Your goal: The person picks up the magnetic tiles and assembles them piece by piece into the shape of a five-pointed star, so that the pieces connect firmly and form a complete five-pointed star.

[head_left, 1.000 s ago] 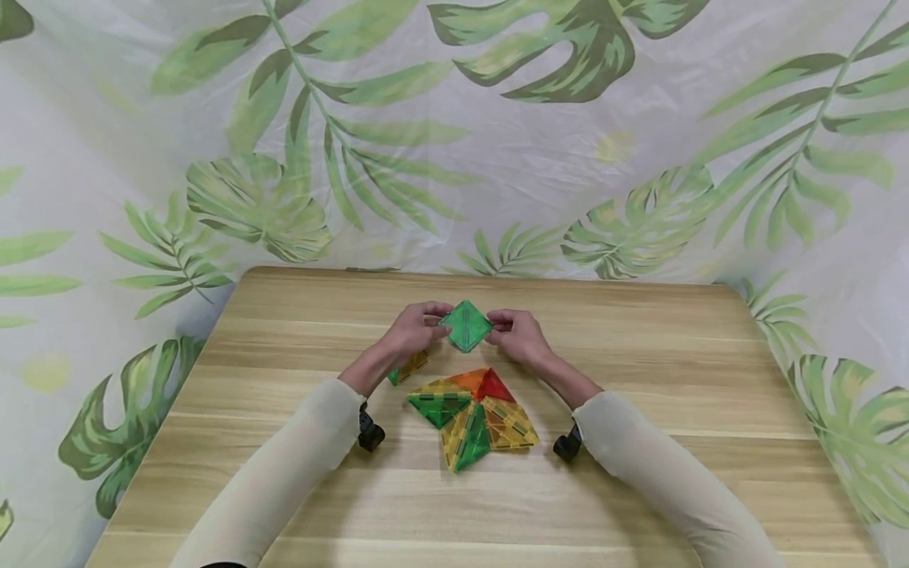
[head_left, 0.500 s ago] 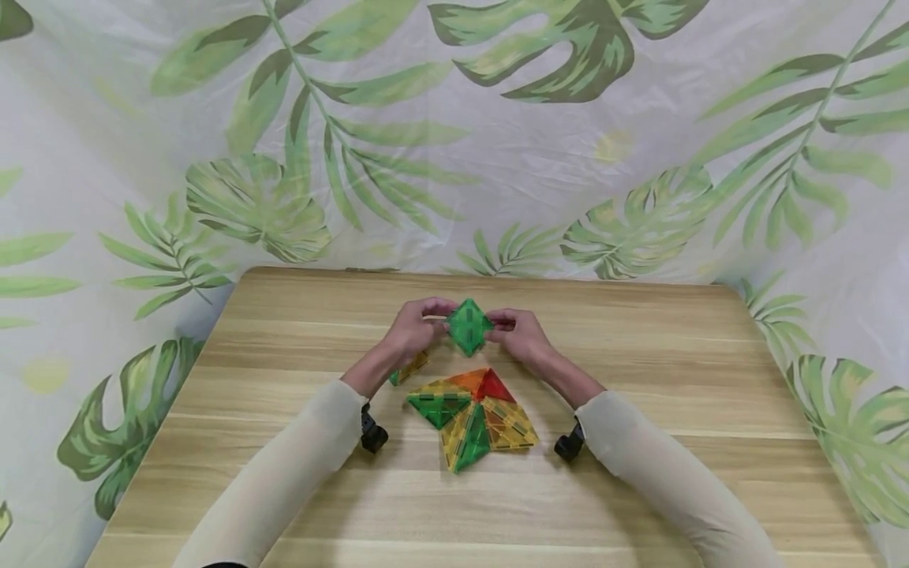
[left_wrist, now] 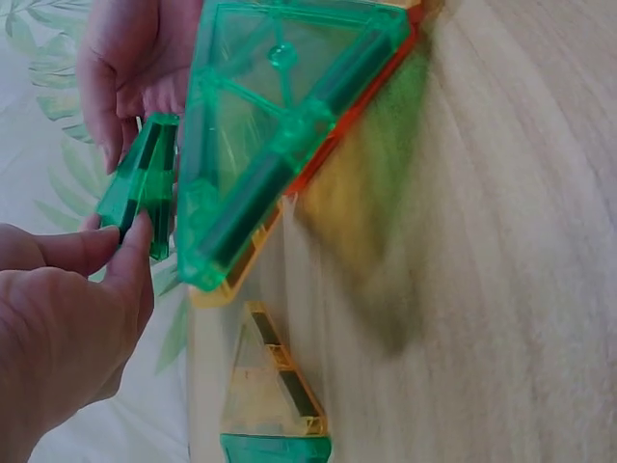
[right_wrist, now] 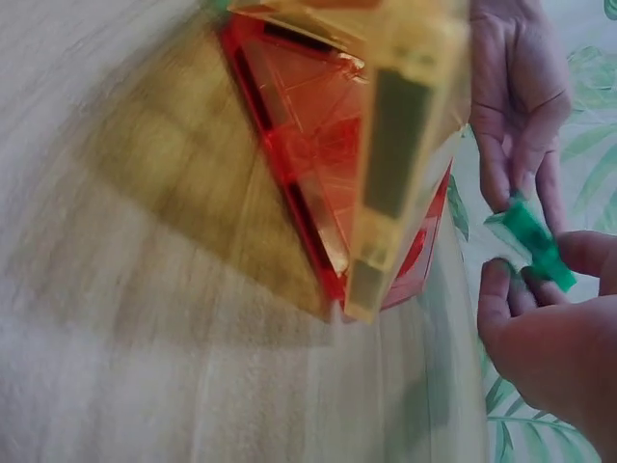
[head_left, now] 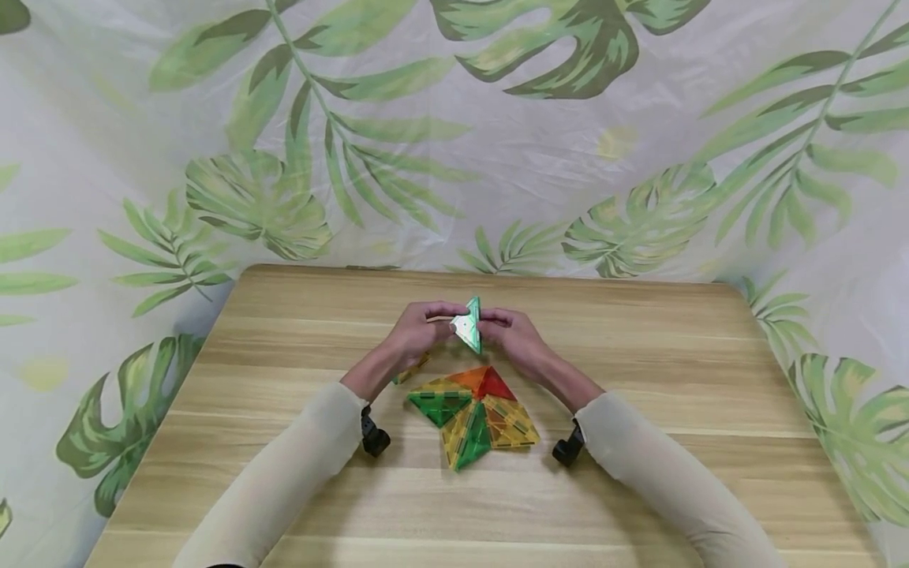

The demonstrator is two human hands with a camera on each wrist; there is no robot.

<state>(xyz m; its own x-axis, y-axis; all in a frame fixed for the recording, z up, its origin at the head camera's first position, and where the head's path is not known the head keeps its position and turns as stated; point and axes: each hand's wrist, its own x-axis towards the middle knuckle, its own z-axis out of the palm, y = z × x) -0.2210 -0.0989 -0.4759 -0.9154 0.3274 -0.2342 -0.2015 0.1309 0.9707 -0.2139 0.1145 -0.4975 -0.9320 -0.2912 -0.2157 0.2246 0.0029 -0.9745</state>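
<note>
Two green triangular magnetic tiles (head_left: 466,325), joined along one edge and folded together, are held up above the far part of the table. My left hand (head_left: 417,330) pinches them from the left between thumb and fingers. From the other side, my right hand (head_left: 517,334) grips them too, as the right wrist view shows with the green tiles (right_wrist: 533,243) between its thumb and fingers. Nearer me stands a star-like build of magnetic tiles (head_left: 465,448) in yellow, green, orange and red, its points raised. Its gap faces the hands.
Beside my left wrist lies a yellow and green tile pair (head_left: 413,368), partly hidden by the hand; the left wrist view shows its yellow tile (left_wrist: 270,376) more fully. The wooden table (head_left: 639,339) meets a leaf-patterned cloth (head_left: 525,181) at its far edge.
The green tiles have turned and folded from a flat diamond to a narrow, angled shape. Both hands have drawn slightly closer together around them. The build stays in place.
</note>
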